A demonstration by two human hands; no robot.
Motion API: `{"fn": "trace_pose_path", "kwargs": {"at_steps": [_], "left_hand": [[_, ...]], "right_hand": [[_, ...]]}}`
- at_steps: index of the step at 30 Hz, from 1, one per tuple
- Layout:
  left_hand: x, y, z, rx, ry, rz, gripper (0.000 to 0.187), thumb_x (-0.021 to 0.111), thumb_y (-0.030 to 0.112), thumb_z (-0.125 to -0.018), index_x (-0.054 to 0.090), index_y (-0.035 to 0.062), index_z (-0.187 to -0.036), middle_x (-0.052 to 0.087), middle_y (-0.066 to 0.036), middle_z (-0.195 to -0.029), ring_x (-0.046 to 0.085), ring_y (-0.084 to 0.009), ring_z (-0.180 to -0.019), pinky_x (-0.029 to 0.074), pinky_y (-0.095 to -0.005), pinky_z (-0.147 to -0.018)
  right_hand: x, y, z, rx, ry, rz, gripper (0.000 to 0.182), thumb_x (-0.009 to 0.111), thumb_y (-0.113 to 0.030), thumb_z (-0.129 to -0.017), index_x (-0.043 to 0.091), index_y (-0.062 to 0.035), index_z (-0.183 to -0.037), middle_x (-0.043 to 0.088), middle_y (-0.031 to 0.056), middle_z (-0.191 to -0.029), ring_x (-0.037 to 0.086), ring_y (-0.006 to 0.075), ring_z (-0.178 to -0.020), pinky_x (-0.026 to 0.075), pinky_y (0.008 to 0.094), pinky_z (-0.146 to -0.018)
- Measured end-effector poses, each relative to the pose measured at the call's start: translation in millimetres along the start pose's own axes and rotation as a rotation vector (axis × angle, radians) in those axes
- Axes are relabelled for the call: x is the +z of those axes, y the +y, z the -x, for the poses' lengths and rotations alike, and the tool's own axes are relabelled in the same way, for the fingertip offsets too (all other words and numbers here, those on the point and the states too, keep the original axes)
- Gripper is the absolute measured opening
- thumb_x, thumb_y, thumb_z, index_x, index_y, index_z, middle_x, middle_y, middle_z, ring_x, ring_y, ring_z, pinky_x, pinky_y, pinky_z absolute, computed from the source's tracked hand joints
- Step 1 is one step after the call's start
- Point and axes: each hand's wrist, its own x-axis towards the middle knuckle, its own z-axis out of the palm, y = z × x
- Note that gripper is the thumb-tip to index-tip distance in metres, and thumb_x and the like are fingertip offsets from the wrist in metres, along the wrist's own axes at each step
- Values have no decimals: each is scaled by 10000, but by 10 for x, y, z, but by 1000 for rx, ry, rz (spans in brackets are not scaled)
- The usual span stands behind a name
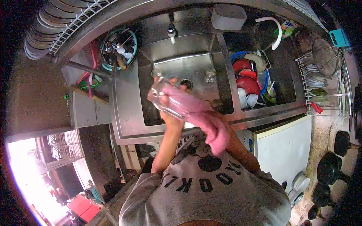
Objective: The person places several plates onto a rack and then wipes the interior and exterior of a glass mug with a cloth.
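Over the left sink basin, my left hand (166, 113) is closed around a clear glass container (155, 94), which lies tilted. A pink cloth (181, 98) is bunched inside and along the glass, and its loose end hangs toward my shirt. My right hand (207, 107) is at the cloth's middle, largely covered by it, so its fingers do not show. Behind the glass, in the basin (177, 56), stand a clear glass (210, 75) on the right and another (156, 72) on the left, near the drain (186, 83).
A blue basin (267, 81) with red and white dishes sits in the right sink. A utensil basket (103, 49) stands at the left. Above are a white tap (279, 35) and a plastic tub (228, 17). Plate racks (307, 83) flank the sink.
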Motion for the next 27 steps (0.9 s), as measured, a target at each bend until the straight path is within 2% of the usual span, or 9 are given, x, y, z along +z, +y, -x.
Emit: {"fn": "trace_pose_path", "kwargs": {"at_steps": [11, 13, 15, 17, 18, 20, 21, 24, 27], "left_hand": [[-233, 156, -237, -244, -225, 352, 663, 762, 230, -735, 445, 149, -1311, 449, -206, -1331, 551, -414, -1093, 503, -566, -850], [-124, 49, -65, -312, -183, 217, 744, 794, 253, -701, 393, 155, -1320, 504, -116, -1247, 522, -310, -1135, 500, -545, -899], [-199, -213, 89, -87, -112, -462, 797, 795, 235, -689, 333, 142, -1332, 497, -96, -1231, 502, -265, -1155, 510, -468, -906], [-142, -80, 72, -134, -164, -457, 798, 788, 205, -686, 321, 131, -1328, 491, -97, -1235, 495, -259, -1164, 504, -434, -914], [-113, 3, 64, -184, -206, -455, 800, 781, 175, -682, 308, 120, -1324, 485, -98, -1239, 488, -252, -1173, 498, -400, -922], [26, 176, 70, -255, -255, -520, 793, 775, 154, -675, 315, 108, -1319, 485, -94, -1235, 490, -240, -1163, 488, -381, -920], [61, 222, 60, -326, -313, -580, 786, 770, 132, -669, 321, 96, -1313, 486, -90, -1231, 492, -229, -1154, 477, -361, -918], [-64, 129, 43, -384, -366, -484, 758, 757, 102, -665, 332, 64, -1292, 489, -76, -1204, 493, -205, -1108, 453, -336, -894], [-127, 45, 68, -501, -378, -398, 721, 729, 98, -698, 324, 76, -1294, 492, -85, -1177, 485, -197, -1101, 438, -316, -874]], "right_hand": [[-454, -280, 171, -512, 234, 283, 421, 645, -165, -805, 534, -27, -1187, 453, 215, -1302, 467, 348, -1163, 360, 431, -989], [-138, -429, -70, -607, 295, 334, 437, 654, -172, -805, 526, -33, -1199, 426, 231, -1340, 448, 372, -1196, 343, 450, -1014], [39, -516, -66, -703, 354, 385, 453, 662, -178, -804, 518, -39, -1210, 399, 248, -1378, 428, 396, -1230, 326, 469, -1038], [88, -550, -173, -723, 369, 437, 350, 626, -175, -839, 546, -34, -1149, 400, 234, -1372, 411, 377, -1256, 330, 459, -1038], [100, -541, -234, -726, 364, 435, 350, 626, -175, -839, 546, -34, -1149, 400, 234, -1372, 411, 377, -1256, 330, 459, -1038], [147, -446, -319, -617, 267, -319, 262, 582, -201, -891, 578, -8, -1068, 508, 193, -1264, 502, 289, -1161, 400, 402, -969], [164, -366, -307, -615, 256, -322, 262, 582, -201, -891, 578, -8, -1068, 508, 193, -1264, 502, 289, -1161, 400, 402, -969], [54, -140, -308, -103, 451, -333, 325, 565, -288, -929, 602, 15, -1041, 635, 64, -1015, 570, 130, -928, 454, 278, -804], [65, -388, -320, -161, 413, -525, 244, 534, -206, -948, 585, -26, -1105, 586, 106, -1172, 576, 225, -1020, 427, 337, -930]]}}
